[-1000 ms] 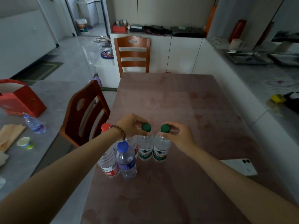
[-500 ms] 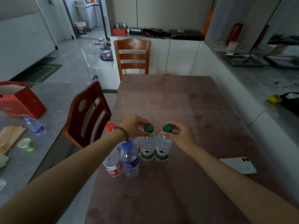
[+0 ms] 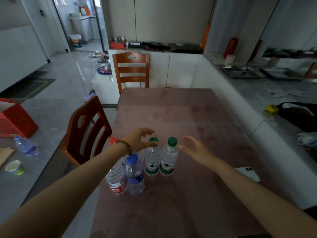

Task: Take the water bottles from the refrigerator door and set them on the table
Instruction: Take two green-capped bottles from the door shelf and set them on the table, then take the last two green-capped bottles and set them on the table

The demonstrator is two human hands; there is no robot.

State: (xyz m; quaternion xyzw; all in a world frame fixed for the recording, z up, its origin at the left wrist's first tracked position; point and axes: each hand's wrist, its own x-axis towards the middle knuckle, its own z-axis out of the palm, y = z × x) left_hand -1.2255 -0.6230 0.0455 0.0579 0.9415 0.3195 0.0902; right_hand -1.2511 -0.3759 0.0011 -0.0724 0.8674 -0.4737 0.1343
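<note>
Several water bottles stand upright near the left edge of the reddish table (image 3: pixel 197 121). Two have green caps: the left one (image 3: pixel 152 162) and the right one (image 3: pixel 169 160) stand side by side. In front of them are a blue-capped bottle (image 3: pixel 134 177) and a red-labelled bottle (image 3: pixel 116 181); a red cap (image 3: pixel 113 141) shows behind my left wrist. My left hand (image 3: pixel 139 139) hovers with spread fingers just left of the left green cap. My right hand (image 3: pixel 195 148) is open, apart from the right green-capped bottle.
A white phone (image 3: pixel 247 173) lies on the table under my right forearm. Two wooden chairs stand at the table's left side (image 3: pixel 87 131) and far end (image 3: pixel 131 71). On the grey counter at left lie a bottle (image 3: pixel 26 146), a paper cup (image 3: pixel 14 167) and a red box (image 3: pixel 15 119).
Both hands have let go of the green caps and opened, drawing slightly away from the two bottles, which stay standing on the table.
</note>
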